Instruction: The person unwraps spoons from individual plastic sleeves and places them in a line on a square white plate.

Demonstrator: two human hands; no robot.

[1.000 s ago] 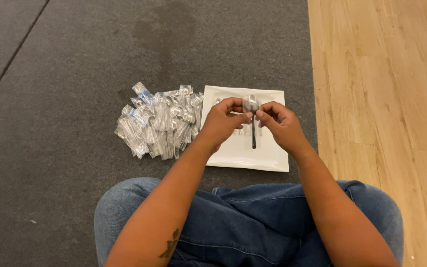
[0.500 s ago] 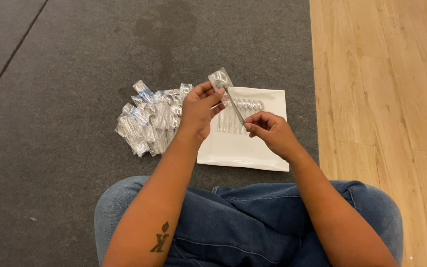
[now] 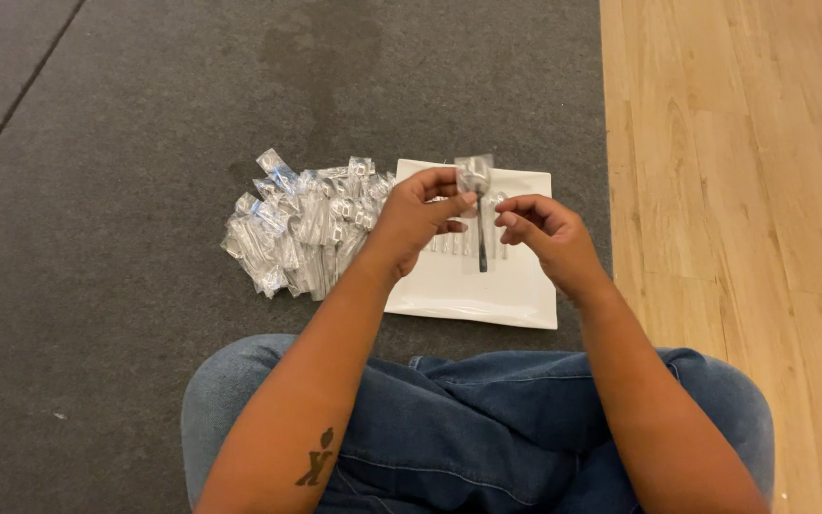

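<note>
Left hand [image 3: 420, 214] gripped a wrapped spoon [image 3: 478, 205], now lowered upright over the white plate [image 3: 516, 300]; right hand [image 3: 549, 233] had released, fingers loosely apart beside it.

Open carpet [image 3: 126, 143] across the upper left and upper middle of frame, wood floor [image 3: 744, 190] down the right edge. Pile of wrapped cutlery [image 3: 302, 228] blocks left of centre, touching the white plate [image 3: 516, 295]. My knees [image 3: 487, 428] fill the bottom. Narrow gap between my left hand [image 3: 420, 214] and right hand [image 3: 549, 233], mid-frame.
</note>
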